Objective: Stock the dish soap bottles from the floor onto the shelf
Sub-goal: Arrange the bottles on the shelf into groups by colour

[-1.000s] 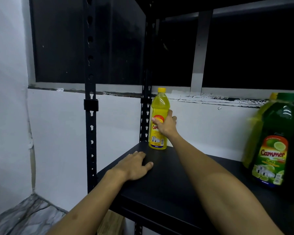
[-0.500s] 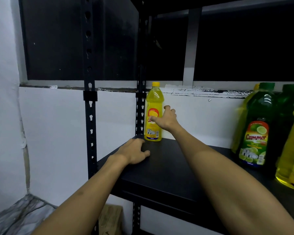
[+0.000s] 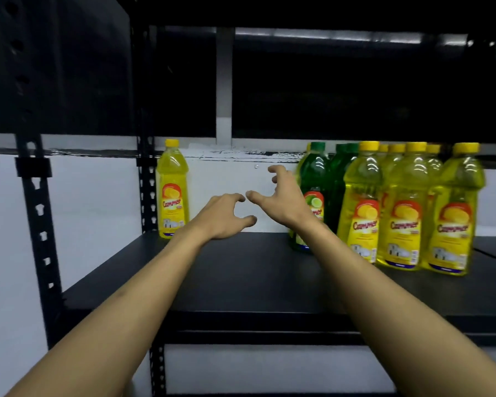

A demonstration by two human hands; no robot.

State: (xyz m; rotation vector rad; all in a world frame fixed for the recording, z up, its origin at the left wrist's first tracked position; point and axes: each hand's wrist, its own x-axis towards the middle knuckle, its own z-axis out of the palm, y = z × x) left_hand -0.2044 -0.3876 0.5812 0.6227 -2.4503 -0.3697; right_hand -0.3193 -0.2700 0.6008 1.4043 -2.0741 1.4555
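A single yellow dish soap bottle (image 3: 171, 190) stands upright at the back left corner of the black shelf (image 3: 241, 285). A cluster of several yellow bottles (image 3: 404, 213) and green bottles (image 3: 315, 179) stands at the right. My left hand (image 3: 225, 216) hovers over the shelf's middle with fingers spread, holding nothing. Beside it, my right hand (image 3: 281, 196) is raised with fingers apart, just left of the nearest green bottle and not gripping it.
A black perforated upright (image 3: 146, 179) stands just left of the lone bottle, another upright (image 3: 38, 213) nearer the front left. An upper shelf (image 3: 298, 12) overhangs. A white wall (image 3: 92, 196) is behind.
My right hand let go of the lone yellow bottle and moved right toward the green bottles. My left hand lifted off the shelf and opened. The view swung right, showing the bottle cluster.
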